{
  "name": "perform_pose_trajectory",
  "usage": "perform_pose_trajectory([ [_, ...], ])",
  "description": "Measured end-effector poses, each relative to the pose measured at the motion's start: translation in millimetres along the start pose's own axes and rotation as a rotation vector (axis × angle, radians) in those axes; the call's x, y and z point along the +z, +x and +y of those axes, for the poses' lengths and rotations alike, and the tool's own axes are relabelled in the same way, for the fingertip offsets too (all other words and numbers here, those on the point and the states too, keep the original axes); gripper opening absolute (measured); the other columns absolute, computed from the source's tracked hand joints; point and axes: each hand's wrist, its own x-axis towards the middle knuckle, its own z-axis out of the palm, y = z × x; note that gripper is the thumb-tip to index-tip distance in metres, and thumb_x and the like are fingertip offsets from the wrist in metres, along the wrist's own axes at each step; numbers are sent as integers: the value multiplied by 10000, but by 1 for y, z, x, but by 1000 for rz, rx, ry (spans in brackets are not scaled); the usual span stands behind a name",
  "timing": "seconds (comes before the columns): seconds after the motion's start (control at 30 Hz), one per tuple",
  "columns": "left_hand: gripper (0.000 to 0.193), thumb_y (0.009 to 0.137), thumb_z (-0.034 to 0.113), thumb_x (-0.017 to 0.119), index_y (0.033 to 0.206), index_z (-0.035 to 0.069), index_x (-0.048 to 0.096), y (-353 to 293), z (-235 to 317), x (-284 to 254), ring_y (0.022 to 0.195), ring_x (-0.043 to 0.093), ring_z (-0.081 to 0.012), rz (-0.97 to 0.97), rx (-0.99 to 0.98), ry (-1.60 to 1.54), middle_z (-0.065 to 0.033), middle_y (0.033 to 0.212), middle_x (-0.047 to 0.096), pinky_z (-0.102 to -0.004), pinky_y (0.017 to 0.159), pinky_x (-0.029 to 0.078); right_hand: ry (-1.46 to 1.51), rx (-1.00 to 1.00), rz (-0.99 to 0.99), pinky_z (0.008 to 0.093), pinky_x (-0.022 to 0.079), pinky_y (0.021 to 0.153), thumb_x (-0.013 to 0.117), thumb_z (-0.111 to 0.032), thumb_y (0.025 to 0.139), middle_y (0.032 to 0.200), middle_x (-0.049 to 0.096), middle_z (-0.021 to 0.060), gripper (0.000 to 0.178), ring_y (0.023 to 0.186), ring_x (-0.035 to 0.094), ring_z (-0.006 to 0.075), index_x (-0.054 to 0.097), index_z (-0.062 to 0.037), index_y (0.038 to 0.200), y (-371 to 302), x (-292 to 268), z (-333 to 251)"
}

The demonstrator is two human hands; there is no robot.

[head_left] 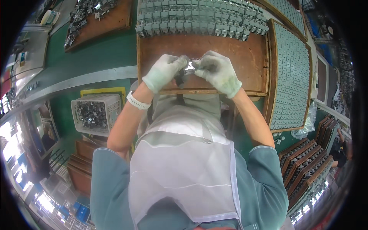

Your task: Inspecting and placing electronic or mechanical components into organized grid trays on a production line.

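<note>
Small shiny metal part (189,67) sits pinched between gloved left hand (165,71) and gloved right hand (219,71), above the brown wooden tray (245,57).

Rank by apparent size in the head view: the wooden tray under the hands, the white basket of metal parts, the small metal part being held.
1. Wooden tray, clearly largest.
2. White basket, smaller; it sits lower down, so its true size is unsure.
3. Small metal part, pinched between left hand and right hand, smallest.
</note>
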Motion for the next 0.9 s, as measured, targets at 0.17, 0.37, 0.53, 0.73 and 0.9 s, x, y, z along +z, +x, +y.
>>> perform_pose_trajectory([
  [0.17,401,1002,316,504,1007,-48,672,0,7,-1,574,613,-113,-71,0,-11,-69,784,674,-232,435,464,30,28,66,296,513,755,812,-115,758,959,648,77,336,847,636,177,669,-1,1041,-7,0,-5],
  [0.37,381,1004,310,511,1043,-37,664,-4,21,1,580,578,-95,-213,52,23,-61,799,666,-225,488,463,56,51,-98,315,505,830,819,-303,765,1014,659,97,525,921,637,202,624,9,1139,-10,-14,-4],
  [0.53,363,1016,287,493,1115,-31,639,1,17,28,659,591,-92,-172,64,-171,-47,878,659,-232,541,480,-69,12,45,311,503,804,842,-251,723,1002,669,102,507,902,646,195,634,-7,1116,-21,-22,-6],
  [0.73,400,1023,284,474,1193,-50,613,55,-3,64,926,653,-175,113,379,-154,-126,1043,699,-292,846,502,-108,112,358,366,533,833,821,-236,738,1113,681,120,624,936,682,252,525,-74,1263,-19,-22,2],
  [0.9,426,1010,322,497,1215,-39,595,68,2,77,883,654,-157,59,252,-196,-112,1065,682,-288,811,510,-406,-17,628,357,562,813,813,-219,739,1051,714,126,542,940,707,273,553,-84,1195,-12,-65,38],
])
